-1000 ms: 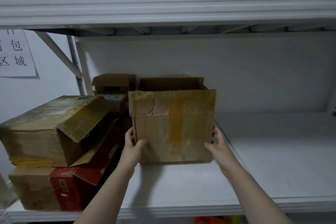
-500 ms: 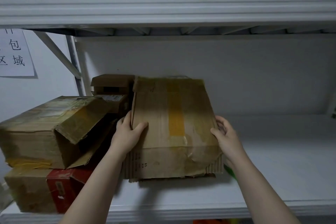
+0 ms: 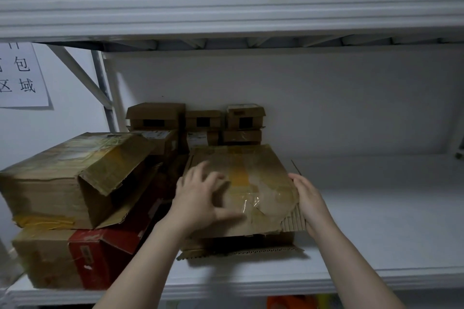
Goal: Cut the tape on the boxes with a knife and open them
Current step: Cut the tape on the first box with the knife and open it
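Note:
A worn brown cardboard box (image 3: 253,183) with a yellow tape strip lies tipped over on the white shelf (image 3: 376,228), its taped face up and its open flaps toward me. My left hand (image 3: 198,198) rests flat on the box's left side with fingers spread. My right hand (image 3: 310,198) holds the box's right edge, fingers curled round the torn corner. No knife is in view.
A large opened box (image 3: 70,178) sits on a red and brown box (image 3: 75,258) at the left. Several small cardboard boxes (image 3: 198,123) are stacked at the back wall. An upper shelf beam (image 3: 226,7) runs overhead. A paper sign (image 3: 20,75) hangs at the left.
The box went from upright to tipped flat with its open end toward me, uncovering the small boxes behind. My left hand moved onto its top face; my right hand stayed on the right edge.

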